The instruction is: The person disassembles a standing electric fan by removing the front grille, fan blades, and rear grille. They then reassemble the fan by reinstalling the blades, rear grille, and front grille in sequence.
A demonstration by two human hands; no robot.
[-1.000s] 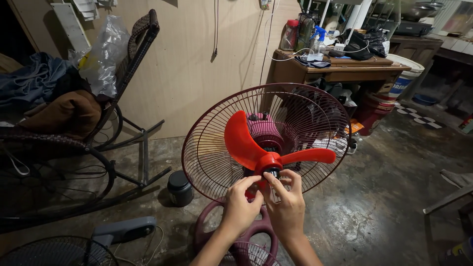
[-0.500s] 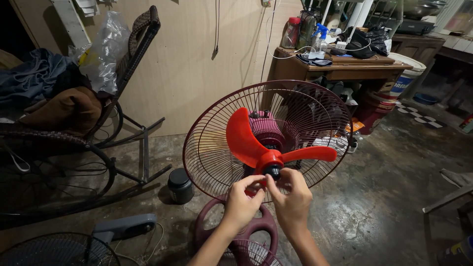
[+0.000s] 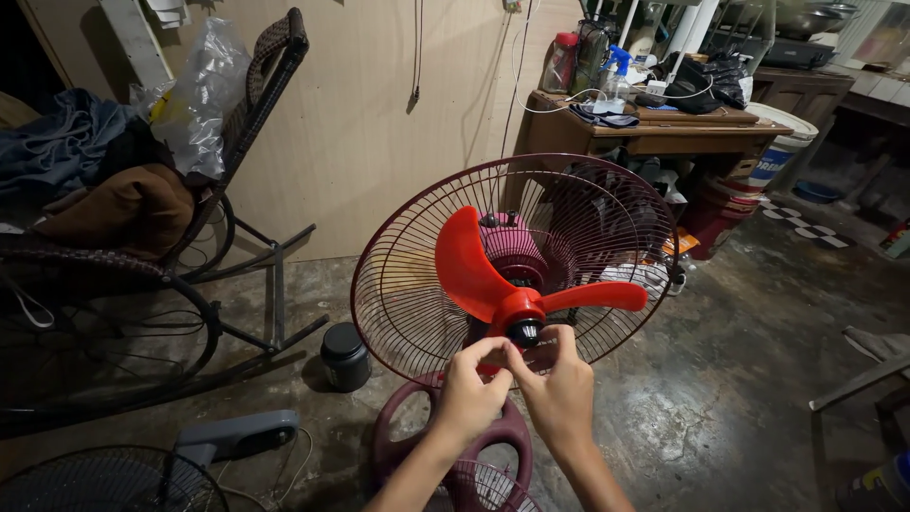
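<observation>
Clear plastic bag (image 3: 194, 100), crumpled, with something yellow inside, hangs at the rocking chair's (image 3: 256, 114) back, upper left. White bucket (image 3: 779, 152) with a blue printed label stands right of the wooden table (image 3: 664, 133); on the table, a red-capped bottle (image 3: 561, 62) and a blue-headed spray bottle (image 3: 616, 76). Small dark canister (image 3: 345, 356) on the floor, label not legible.

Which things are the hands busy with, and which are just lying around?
In use:
left hand
right hand
black hub cap
red fan blade
dark red wire guard

Lying about:
rocking chair
small black jar
wooden table
plastic bag
spray bottle
</observation>
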